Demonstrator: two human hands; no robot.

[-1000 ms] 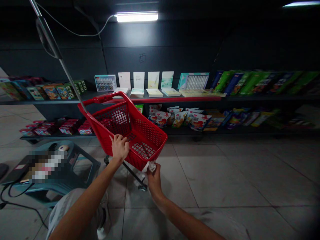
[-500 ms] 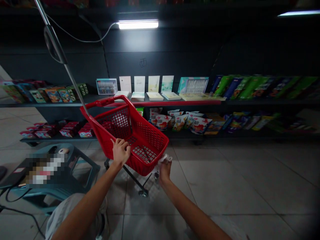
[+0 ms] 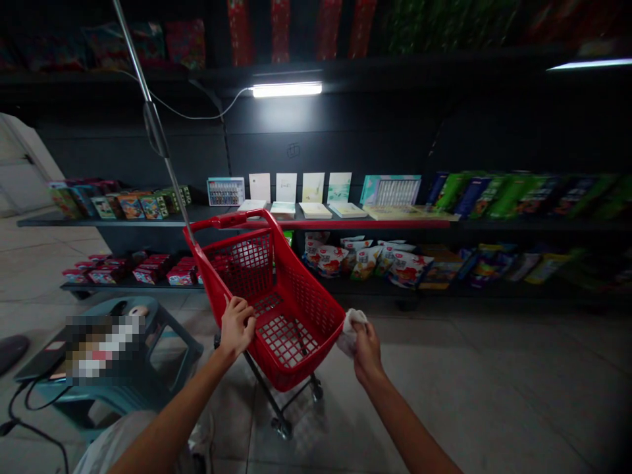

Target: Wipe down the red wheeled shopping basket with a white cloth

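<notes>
A small red plastic shopping cart point(image 3: 316, 299) with lattice walls and dark legs on castors stands in front of me. My left hand point(image 3: 237, 326) is closed over its left rim, the fingers curled across the edge. In my right hand point(image 3: 366, 349) is a crumpled white cloth point(image 3: 354, 322), pinched between the fingers. The cloth is at the cart's front right corner; whether it touches the plastic there is hard to tell. A metal pole point(image 3: 175, 181) rises from the cart's handle end point(image 3: 232, 219).
Behind the cart runs a dark shelf unit with a lit tube lamp point(image 3: 286, 89), upright booklets point(image 3: 313, 187) and snack bags point(image 3: 330, 260). Red boxes point(image 3: 153, 268) sit on the low left shelf. A blue-grey plastic stool point(image 3: 168, 329) with things and cables on it is at my left.
My right hand has moved up and right with the cloth, from below the cart's front end to its right corner. My left hand stays on the rim. The view has tilted upward.
</notes>
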